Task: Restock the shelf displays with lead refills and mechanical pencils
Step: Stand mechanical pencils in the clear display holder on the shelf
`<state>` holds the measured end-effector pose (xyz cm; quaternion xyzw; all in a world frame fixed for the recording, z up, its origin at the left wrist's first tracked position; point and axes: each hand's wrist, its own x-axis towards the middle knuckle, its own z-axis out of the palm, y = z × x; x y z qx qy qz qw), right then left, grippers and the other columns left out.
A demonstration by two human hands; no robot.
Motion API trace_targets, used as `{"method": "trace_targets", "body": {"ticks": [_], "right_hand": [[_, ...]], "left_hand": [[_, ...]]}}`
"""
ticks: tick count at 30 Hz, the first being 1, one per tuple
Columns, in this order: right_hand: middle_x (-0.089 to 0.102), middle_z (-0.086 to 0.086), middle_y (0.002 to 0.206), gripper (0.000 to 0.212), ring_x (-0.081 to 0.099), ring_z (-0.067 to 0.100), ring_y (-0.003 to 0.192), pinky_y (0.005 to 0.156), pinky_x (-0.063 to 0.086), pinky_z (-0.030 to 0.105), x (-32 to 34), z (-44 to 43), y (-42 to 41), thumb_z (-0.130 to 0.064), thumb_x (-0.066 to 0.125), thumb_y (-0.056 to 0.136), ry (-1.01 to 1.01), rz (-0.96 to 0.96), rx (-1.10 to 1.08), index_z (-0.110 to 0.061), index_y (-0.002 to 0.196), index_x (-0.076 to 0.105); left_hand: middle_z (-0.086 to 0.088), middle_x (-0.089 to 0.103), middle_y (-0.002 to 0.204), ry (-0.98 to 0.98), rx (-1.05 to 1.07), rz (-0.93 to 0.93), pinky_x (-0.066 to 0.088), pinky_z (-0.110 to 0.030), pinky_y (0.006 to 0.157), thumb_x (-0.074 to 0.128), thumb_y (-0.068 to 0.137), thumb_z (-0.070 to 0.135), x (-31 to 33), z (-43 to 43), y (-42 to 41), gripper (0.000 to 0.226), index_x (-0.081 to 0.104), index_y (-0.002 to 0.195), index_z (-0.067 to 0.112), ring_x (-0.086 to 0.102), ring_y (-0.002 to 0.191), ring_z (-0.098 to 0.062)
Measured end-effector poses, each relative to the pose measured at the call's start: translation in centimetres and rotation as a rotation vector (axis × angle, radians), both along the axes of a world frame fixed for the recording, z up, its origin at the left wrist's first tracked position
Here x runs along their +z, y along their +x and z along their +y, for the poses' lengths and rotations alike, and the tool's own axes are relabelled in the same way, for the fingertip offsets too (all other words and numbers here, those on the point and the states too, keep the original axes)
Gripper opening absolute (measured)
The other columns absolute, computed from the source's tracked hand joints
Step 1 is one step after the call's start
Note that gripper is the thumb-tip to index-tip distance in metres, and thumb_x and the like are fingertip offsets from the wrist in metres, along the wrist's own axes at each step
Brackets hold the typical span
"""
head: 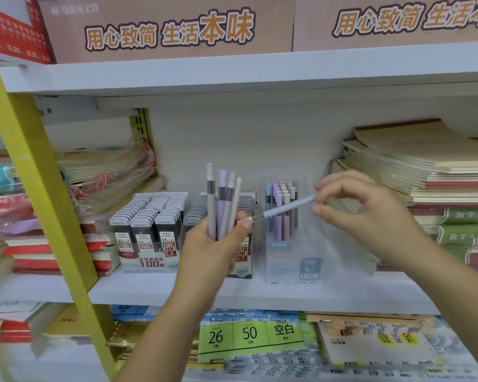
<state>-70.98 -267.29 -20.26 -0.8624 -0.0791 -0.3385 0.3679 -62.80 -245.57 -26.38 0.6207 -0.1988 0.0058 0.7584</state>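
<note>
Our left hand [215, 244] grips four upright mechanical pencils [222, 205]; our right hand [370, 213] pinches one slanted pale pencil [287, 208] before the clear display box [309, 266] on the shelf [149, 288].

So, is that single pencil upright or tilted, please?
Tilted: the single pencil slants from the left hand, gripping the pencil bundle, up to the pinching right hand.

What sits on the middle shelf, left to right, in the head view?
Plastic-wrapped notebook stacks → 0.5 lead refill box → 0.7 lead refill box → clear mechanical pencil display → tan notebook pile. Left out because they overlap these: left hand gripping a pencil bundle, right hand pinching one pencil.
</note>
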Motion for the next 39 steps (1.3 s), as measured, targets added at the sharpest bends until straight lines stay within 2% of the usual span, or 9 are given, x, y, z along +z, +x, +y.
{"method": "trace_targets", "body": {"ticks": [2, 8, 11, 14, 18, 21, 27, 33, 39], "right_hand": [[0.068, -0.016, 0.094, 0.009, 0.059, -0.002, 0.097, 0.086, 0.039, 0.005, 0.7, 0.6, -0.7, -0.030, 0.072, 0.076, -0.230, -0.005, 0.002, -0.032, 0.085, 0.074], [0.064, -0.021, 0.085, 0.026, 0.057, -0.003, 0.087, 0.075, 0.043, 0.010, 1.2, 3.2, -0.4, -0.023, 0.075, 0.081, -0.438, 0.115, 0.067, -0.031, 0.105, 0.070], [0.066, -0.017, 0.083, 0.047, 0.059, -0.005, 0.083, 0.074, 0.045, 0.008, 1.4, 2.3, -0.2, -0.014, 0.071, 0.085, -0.285, 0.150, 0.111, -0.045, 0.119, 0.059], [0.071, -0.006, 0.089, 0.062, 0.069, 0.007, 0.086, 0.080, 0.055, 0.021, 2.0, 0.6, 0.2, -0.009, 0.067, 0.087, 0.077, 0.016, 0.178, -0.053, 0.125, 0.046], [0.069, 0.007, 0.087, 0.052, 0.072, 0.014, 0.087, 0.079, 0.058, 0.034, 1.1, -0.2, 2.4, -0.008, 0.065, 0.090, 0.228, -0.120, 0.165, -0.050, 0.117, 0.050], [0.068, -0.004, 0.078, 0.045, 0.067, 0.004, 0.077, 0.074, 0.054, 0.023, -0.8, -0.5, 4.5, -0.010, 0.069, 0.088, 0.089, -0.117, 0.032, -0.045, 0.108, 0.050], [0.062, -0.017, 0.079, 0.044, 0.058, -0.004, 0.079, 0.068, 0.039, 0.005, -3.2, -0.9, 6.4, -0.019, 0.073, 0.084, -0.203, -0.105, -0.158, -0.031, 0.120, 0.052], [0.061, -0.011, 0.076, 0.043, 0.057, 0.012, 0.079, 0.068, 0.039, 0.027, -3.2, -1.0, 6.4, -0.028, 0.077, 0.080, -0.276, -0.123, -0.219, -0.029, 0.117, 0.056], [0.065, -0.002, 0.091, 0.030, 0.041, 0.004, 0.091, 0.074, 0.028, 0.018, -3.3, -1.0, 7.5, -0.024, 0.064, 0.091, -0.350, -0.119, -0.251, -0.023, 0.121, 0.065]], "left_hand": [[0.011, 0.050, 0.049, 0.057, -0.046, -0.067, 0.034, -0.017, 0.038, 0.075, 0.086, 0.026, 0.9, 0.5, 0.1, 0.005, 0.077, 0.086, 0.030, 0.038, 0.040, -0.007], [0.011, 0.050, 0.047, 0.175, -0.160, -0.181, 0.033, -0.020, 0.039, 0.075, 0.088, 0.028, 2.6, 0.0, -0.1, 0.005, 0.076, 0.088, 0.033, 0.037, 0.040, -0.008], [0.010, 0.055, 0.052, 0.142, -0.193, -0.168, 0.034, -0.017, 0.039, 0.072, 0.079, 0.047, 2.4, -0.4, -0.3, 0.012, 0.074, 0.086, 0.037, 0.039, 0.041, -0.005], [0.013, 0.059, 0.057, 0.142, -0.175, -0.124, 0.034, -0.015, 0.041, 0.063, 0.088, 0.047, 1.3, -0.8, -0.5, 0.012, 0.069, 0.080, 0.040, 0.041, 0.042, -0.003], [0.017, 0.054, 0.053, 0.183, -0.081, -0.108, 0.034, -0.015, 0.041, 0.057, 0.100, 0.035, -0.4, -1.6, -0.5, 0.019, 0.071, 0.089, 0.030, 0.040, 0.042, -0.002], [0.021, 0.055, 0.052, 0.258, -0.049, -0.180, 0.037, -0.015, 0.045, 0.056, 0.101, 0.034, -1.0, -2.2, -0.7, 0.020, 0.074, 0.091, 0.031, 0.042, 0.044, 0.000], [0.026, 0.057, 0.056, 0.283, -0.030, -0.201, 0.040, -0.015, 0.048, 0.057, 0.101, 0.032, -1.7, -2.3, -0.4, 0.018, 0.074, 0.095, 0.034, 0.046, 0.047, 0.003], [0.026, 0.056, 0.055, 0.268, -0.036, -0.192, 0.037, -0.012, 0.046, 0.057, 0.101, 0.031, -1.9, -2.5, -0.2, 0.018, 0.074, 0.095, 0.029, 0.044, 0.046, 0.002], [0.025, 0.056, 0.053, 0.219, -0.060, -0.130, 0.035, -0.011, 0.044, 0.057, 0.101, 0.031, -1.8, -2.4, -0.3, 0.019, 0.074, 0.100, 0.022, 0.044, 0.044, 0.002]]}}
